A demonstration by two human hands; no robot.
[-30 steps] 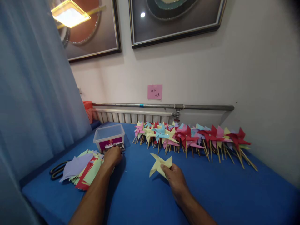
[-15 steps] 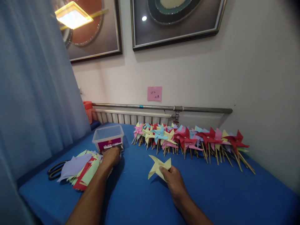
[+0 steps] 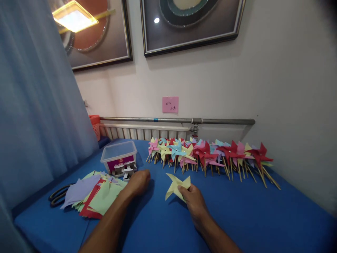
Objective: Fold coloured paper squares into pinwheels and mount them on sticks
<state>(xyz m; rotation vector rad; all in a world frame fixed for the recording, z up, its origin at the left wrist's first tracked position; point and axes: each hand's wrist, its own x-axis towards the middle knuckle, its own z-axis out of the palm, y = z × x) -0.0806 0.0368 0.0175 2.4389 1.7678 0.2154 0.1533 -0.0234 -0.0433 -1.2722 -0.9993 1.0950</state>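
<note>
My right hand (image 3: 196, 202) pinches a pale yellow paper pinwheel (image 3: 176, 187) between thumb and fingers, above the blue table cover. To its left, my left hand (image 3: 139, 182) is closed with its back to me, and whatever its fingers hold is hidden. Small open boxes (image 3: 129, 170) with shiny bits in them stand just left of that hand, in front of a clear plastic tub (image 3: 119, 153) with a purple label. A stack of coloured paper sheets (image 3: 105, 196) lies beside my left forearm, partly covered by it.
Rows of finished pinwheels on sticks (image 3: 205, 154) lie along the back right. Black-handled scissors (image 3: 59, 195) rest left of the paper. A blue curtain (image 3: 39, 98) hangs at the left; a metal pipe (image 3: 223, 121) and a radiator (image 3: 142, 133) run along the wall.
My left hand has moved right, away from the small boxes in front of the tub, uncovering them. My right hand still holds the pinwheel in nearly the same place. The view has shifted slightly.
</note>
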